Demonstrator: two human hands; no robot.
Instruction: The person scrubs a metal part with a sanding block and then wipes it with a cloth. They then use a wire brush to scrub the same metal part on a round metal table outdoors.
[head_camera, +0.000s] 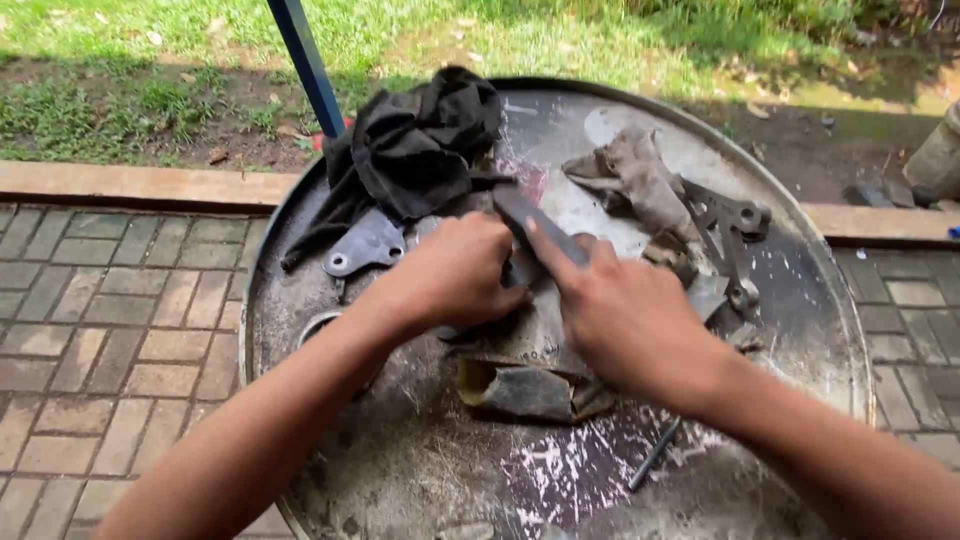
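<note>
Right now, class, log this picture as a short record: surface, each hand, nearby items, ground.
Surface: round metal drum top, scratched and paint-flecked
Left hand: pressed down on a piece at the drum's middle; what it grips is hidden
Right hand: holding a flat dark bar, forefinger laid along it
Nearby: black cloth, grey rag, metal bracket, flat metal plate, worn sandpaper, thin dark rod
Ground: brick paving, grass beyond

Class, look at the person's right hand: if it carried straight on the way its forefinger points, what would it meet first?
Probably the crumpled black cloth beyond the flat dark metal strip that the right hand presses; depth is unclear.
</note>
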